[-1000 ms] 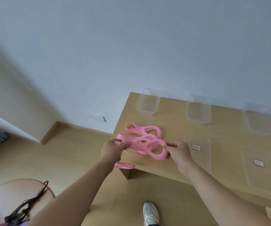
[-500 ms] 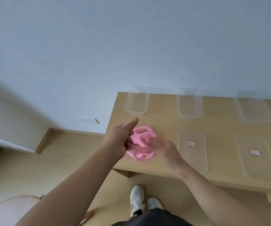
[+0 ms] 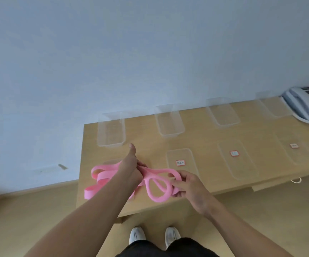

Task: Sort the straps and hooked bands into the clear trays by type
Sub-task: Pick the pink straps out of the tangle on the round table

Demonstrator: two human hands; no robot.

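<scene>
Gripping a tangle of pink straps w/ both hands, just above the near-left part of the wooden table. L hand: fingers curled round the bundle's middle, thumb stuck straight up, touching nothing. R hand: fingertips + thumb pinch the loops at the bundle's right end. Flat loose loops trail out left of the L fingers, past the table edge. Just beyond the L thumb tip sits a deep clear tray; three more like it run in a row to its right, along the wall. Just beyond the R fingers lies a low clear tray w/ a red-bordered white label; writing too small to read. Two more low trays further right, each w/ the same sort of label, also unreadable. Desk phone at far right, well apart from both hands; keypad + small screen show, no brand legible. White shoes on the floor, nearer than the wrists.
</scene>
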